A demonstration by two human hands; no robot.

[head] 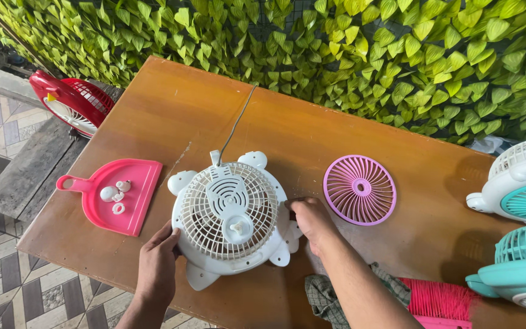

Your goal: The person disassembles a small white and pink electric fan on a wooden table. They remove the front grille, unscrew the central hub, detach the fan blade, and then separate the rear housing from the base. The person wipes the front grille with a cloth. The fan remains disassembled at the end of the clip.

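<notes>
Hands frame the white fan body (229, 216), which lies flat near the six o'clock edge of the brown surface (171, 109). Our left hand (158, 262) cups its rim at about seven o'clock, fingers curled against the plastic. Our right hand (312, 220) presses on its rim at three o'clock, fingers folded narrow against the housing. The fan's rear grille faces up, its motor spindle showing at the centre, and a grey cord (237, 122) runs away from it toward twelve o'clock.

At nine o'clock from the fan lies a pink dustpan (130, 204), serving as a tray: in it we see a few small white parts (115, 194), among them a rounded knob and a ring, gathered near the handle end. At three o'clock, just past our right hand, a lilac round grille (360, 189) lies flat.

Teal and white fans (525, 225) crowd the four o'clock edge. A pink brush (436, 300) and a checked cloth (324, 298) lie at five o'clock. A red fan (71, 100) sits off the surface at ten o'clock, before the leafy wall (366, 55).
</notes>
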